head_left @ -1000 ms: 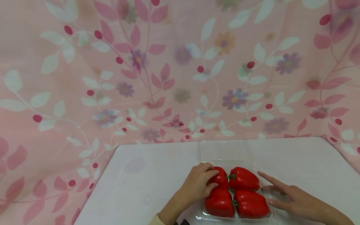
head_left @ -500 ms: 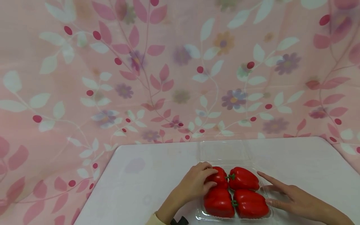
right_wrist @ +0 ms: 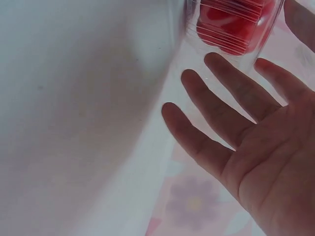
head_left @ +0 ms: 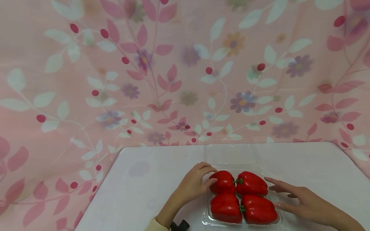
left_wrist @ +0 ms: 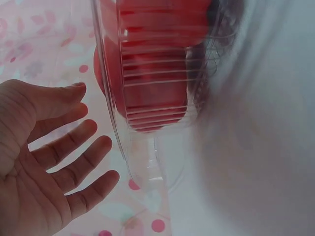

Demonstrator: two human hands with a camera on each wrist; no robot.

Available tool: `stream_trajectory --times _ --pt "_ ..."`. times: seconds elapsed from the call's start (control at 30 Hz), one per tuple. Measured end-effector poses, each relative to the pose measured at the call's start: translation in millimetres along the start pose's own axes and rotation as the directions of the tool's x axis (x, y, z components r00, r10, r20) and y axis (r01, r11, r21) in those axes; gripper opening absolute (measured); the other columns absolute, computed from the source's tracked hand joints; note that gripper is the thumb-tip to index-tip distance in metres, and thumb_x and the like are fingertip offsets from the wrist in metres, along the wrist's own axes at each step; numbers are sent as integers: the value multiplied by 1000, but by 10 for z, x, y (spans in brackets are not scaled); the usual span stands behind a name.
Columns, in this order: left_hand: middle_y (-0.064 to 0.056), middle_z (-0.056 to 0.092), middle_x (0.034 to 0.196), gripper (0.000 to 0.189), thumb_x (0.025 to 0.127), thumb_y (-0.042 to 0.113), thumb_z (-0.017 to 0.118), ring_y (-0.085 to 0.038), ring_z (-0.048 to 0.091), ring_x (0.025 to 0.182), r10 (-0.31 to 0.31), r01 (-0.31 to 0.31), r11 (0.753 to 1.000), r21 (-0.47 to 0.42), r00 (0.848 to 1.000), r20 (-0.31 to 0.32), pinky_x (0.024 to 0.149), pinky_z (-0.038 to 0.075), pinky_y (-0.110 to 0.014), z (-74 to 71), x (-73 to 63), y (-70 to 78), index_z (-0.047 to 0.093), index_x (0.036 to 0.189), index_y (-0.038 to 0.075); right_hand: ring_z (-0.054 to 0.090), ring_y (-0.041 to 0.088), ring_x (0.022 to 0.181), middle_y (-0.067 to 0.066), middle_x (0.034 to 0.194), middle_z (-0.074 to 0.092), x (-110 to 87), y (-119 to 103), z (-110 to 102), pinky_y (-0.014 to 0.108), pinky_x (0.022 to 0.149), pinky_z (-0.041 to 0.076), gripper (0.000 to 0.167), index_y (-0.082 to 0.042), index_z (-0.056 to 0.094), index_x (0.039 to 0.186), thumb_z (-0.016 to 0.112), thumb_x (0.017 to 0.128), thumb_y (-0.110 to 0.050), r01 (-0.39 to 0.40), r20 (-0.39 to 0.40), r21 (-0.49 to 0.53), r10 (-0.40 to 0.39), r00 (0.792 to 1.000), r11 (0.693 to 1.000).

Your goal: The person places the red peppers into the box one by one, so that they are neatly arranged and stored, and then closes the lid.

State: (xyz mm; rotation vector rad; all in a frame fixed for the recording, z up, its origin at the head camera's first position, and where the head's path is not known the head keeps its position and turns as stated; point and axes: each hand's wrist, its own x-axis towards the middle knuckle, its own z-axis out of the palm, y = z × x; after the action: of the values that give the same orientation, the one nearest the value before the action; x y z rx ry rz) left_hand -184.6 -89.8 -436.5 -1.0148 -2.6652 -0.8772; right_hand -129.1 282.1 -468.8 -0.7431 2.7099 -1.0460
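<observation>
Several red bell peppers with green stems fill a clear plastic clamshell box (head_left: 205, 215), two in the back row and two in front. My left hand (head_left: 193, 184), fingers spread and loosely bent, is at the box's left side by the back left bell pepper (head_left: 222, 183). In the left wrist view, a gap shows between the left fingertips (left_wrist: 104, 142) and the ribbed box wall. Across from it, my right hand (head_left: 303, 200) has its fingers extended by the box's right edge, close to the front right bell pepper (head_left: 259, 209). Both palms hold nothing.
The box's clear lid (head_left: 231, 154) lies folded back behind it on the white table (head_left: 153, 179). A pink floral cloth (head_left: 173, 70) hangs behind the table. Something black (head_left: 180, 225) shows beside the left wrist.
My left hand has come off the back left bell pepper and drawn back leftward to the box's edge. The right hand stays almost where it was; the bell peppers keep their arrangement.
</observation>
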Motion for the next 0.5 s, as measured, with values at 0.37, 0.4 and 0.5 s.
stream_trajectory --times 0.37,0.4,0.5 --pt "-5 65 119 33 91 16 73 -18 65 91 -179 160 979 -124 971 -160 77 56 -27 48 30 -245 66 123 11 67 16 97 -1 113 70 186 -114 -126 30 71 57 63 -17 51 143 73 88 -41 -81 -226 -145 47 973 986" --pt "-6 65 119 34 91 15 72 -18 65 91 -193 171 975 -138 967 -165 76 56 -26 55 37 -271 66 124 10 67 18 97 0 112 70 210 -109 -135 32 71 57 64 -16 51 142 73 88 -41 -87 -236 -148 50 971 985" --pt "-9 65 119 34 91 15 71 -17 65 90 -235 202 961 -189 957 -171 74 55 -23 74 60 -330 65 125 9 68 23 96 5 112 70 279 -79 -166 36 71 58 63 -12 51 142 73 88 -38 -82 -250 -141 45 967 987"
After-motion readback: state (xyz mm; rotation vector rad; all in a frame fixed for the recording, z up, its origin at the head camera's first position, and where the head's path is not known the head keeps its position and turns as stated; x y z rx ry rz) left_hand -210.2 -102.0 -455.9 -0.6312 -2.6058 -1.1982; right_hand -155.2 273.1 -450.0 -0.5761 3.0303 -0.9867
